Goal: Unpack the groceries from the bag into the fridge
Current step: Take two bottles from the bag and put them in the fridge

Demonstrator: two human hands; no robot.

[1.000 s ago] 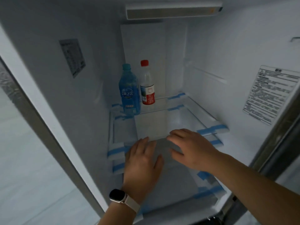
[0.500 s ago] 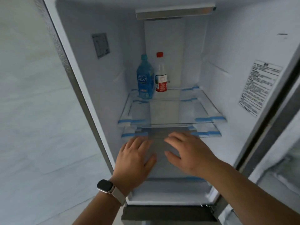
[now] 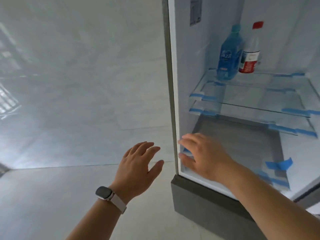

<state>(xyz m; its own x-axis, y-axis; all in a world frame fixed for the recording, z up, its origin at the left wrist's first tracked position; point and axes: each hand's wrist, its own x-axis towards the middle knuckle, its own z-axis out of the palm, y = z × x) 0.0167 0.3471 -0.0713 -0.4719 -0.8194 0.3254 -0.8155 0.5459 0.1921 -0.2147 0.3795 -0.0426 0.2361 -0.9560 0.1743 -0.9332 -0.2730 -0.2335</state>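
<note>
The open fridge (image 3: 173, 94) fills the right side of the view. On its upper glass shelf (image 3: 242, 99) stand a blue bottle (image 3: 228, 54) and, right beside it, a clear bottle with a red cap and label (image 3: 250, 54). My left hand (image 3: 136, 167), with a watch on the wrist, hovers empty with spread fingers outside the fridge, in front of the wall. My right hand (image 3: 202, 156) is empty too, fingers relaxed, at the fridge's lower left front edge. No grocery bag is in view.
A second glass shelf (image 3: 251, 122) sits just below the first, both fixed with blue tape. The grey fridge floor (image 3: 242, 144) lies under them. A pale tiled wall (image 3: 78, 84) and pale floor (image 3: 43, 205) are on the left.
The view has swung left, away from the fridge interior. Both hands have come out from the lower compartment; the left is now outside the fridge, the right at its front edge.
</note>
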